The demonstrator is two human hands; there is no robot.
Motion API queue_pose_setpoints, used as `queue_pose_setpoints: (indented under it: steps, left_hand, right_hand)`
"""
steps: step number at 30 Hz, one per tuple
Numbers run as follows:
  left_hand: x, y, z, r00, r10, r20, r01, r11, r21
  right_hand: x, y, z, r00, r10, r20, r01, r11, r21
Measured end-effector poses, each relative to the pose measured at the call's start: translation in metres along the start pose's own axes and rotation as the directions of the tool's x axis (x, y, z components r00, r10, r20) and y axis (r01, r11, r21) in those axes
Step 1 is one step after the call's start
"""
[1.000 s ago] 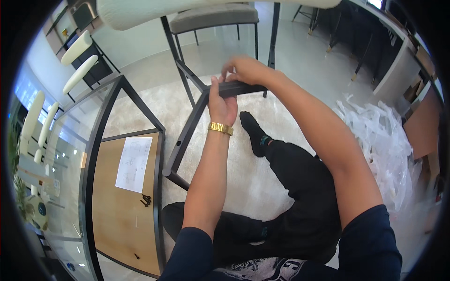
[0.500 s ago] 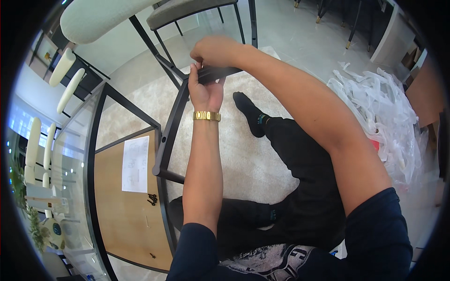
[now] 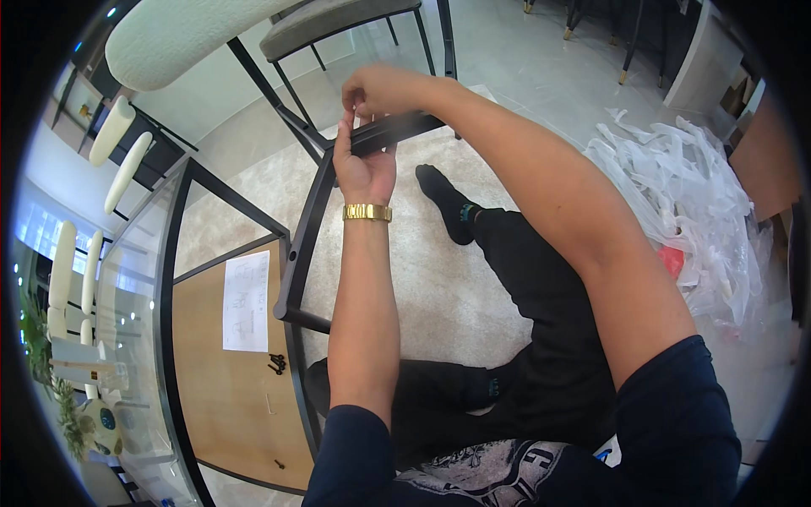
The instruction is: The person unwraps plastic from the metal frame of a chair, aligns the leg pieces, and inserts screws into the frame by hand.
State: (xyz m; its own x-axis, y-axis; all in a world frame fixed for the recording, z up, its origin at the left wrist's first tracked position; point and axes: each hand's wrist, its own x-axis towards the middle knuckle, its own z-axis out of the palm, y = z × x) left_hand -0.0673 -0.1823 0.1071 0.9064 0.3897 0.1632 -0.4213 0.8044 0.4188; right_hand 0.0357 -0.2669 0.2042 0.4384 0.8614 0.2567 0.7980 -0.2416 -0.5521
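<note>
Left hand (image 3: 369,175) wrapped round the bar (image 3: 407,127) from below, near the frame's (image 3: 311,220) corner, likely steadying it; its fingers are partly hidden. Right hand (image 3: 387,89) above, fingertips pinched; can't tell if I've anything in them. Frame's ahead of me over the rug (image 3: 439,329). Screws (image 3: 276,364) and sheet (image 3: 246,304) lie on the board (image 3: 221,406) left, probably for easy reach.

White sheet (image 3: 246,302) and shirt (image 3: 483,466) bear no legible wording.
</note>
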Motion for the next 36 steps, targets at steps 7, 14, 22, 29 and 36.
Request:
queue_pose_setpoints:
  steps: [7,14,22,29,36]
  left_hand:
    - [0.017,-0.003,-0.019,0.999,0.048,0.024,-0.041,0.974,-0.221]
    - [0.018,-0.005,-0.015,0.997,0.07,0.03,-0.063,0.977,-0.203]
    - [0.022,-0.005,-0.018,0.997,0.072,0.016,-0.068,0.979,-0.193]
    - [0.021,-0.009,-0.013,0.999,0.048,-0.018,-0.051,0.971,-0.235]
    - [0.02,-0.009,-0.014,0.998,0.05,-0.043,-0.059,0.969,-0.239]
  right_hand:
    - [-0.02,-0.001,-0.059,0.959,-0.131,-0.253,0.106,0.988,-0.108]
    - [-0.117,0.0,-0.051,0.962,-0.028,-0.272,-0.021,0.984,-0.175]
    - [-0.136,-0.014,-0.027,0.991,0.11,-0.078,-0.134,0.861,-0.49]
    - [-0.129,-0.004,-0.016,0.996,0.008,-0.088,-0.062,0.777,-0.627]
    - [-0.126,-0.003,-0.008,0.978,-0.125,-0.169,-0.027,0.724,-0.69]
